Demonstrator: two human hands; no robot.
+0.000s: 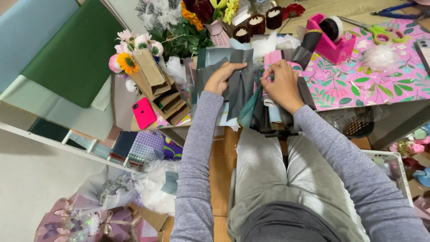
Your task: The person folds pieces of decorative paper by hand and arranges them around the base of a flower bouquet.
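Left hand (pixel 220 77) pinching grey paper (pixel 241 85), right hand (pixel 281 84) gripping pink sheet (pixel 272 58); stack being sorted, most sheets remaining unseparated on tabletop (pixel 358 85).

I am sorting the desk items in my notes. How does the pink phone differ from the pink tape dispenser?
The pink phone is flat and thin; the pink tape dispenser is a tall block carrying a roll of tape. The phone lies left of the left hand, near the brown paper flower holder; the dispenser stands beyond the right hand, on the floral paper by the green scissors. Both are bright pink, and neither hand touches them.
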